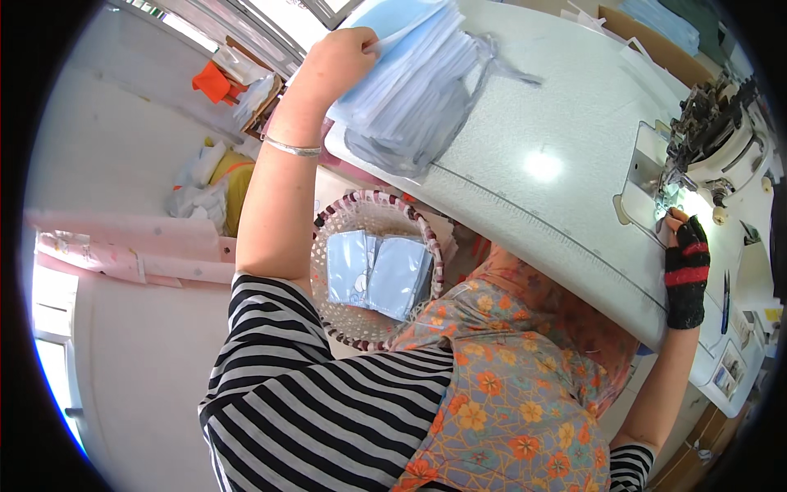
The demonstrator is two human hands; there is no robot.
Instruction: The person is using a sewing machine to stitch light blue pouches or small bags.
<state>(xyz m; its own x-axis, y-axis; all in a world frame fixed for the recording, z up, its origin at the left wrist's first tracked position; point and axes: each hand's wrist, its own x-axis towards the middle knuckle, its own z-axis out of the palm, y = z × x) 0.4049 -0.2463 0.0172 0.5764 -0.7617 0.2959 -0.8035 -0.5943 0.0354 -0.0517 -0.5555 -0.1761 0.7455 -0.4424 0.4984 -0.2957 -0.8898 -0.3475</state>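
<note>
At the table's far left edge, my left hand [343, 61] has its fingers curled over the edge of a light blue cloth piece [402, 29]. That piece lies on top of a thick stack of pale blue and white pieces [402, 102], with thin greyish material around the stack's lower side. On the right, my right hand [687, 262] wears a black fingerless glove with red stripes. Its fingertips are drawn together beside the lit needle area of a sewing machine [725, 156]. Whatever is between those fingertips is too small to make out.
A woven basket [438, 262] below the table edge holds folded light blue pieces [398, 277]. The pale table [533, 107] has a ruler strip along its near edge. A dark pen [726, 302] lies right of my glove. A cardboard box [656, 45] stands at the back.
</note>
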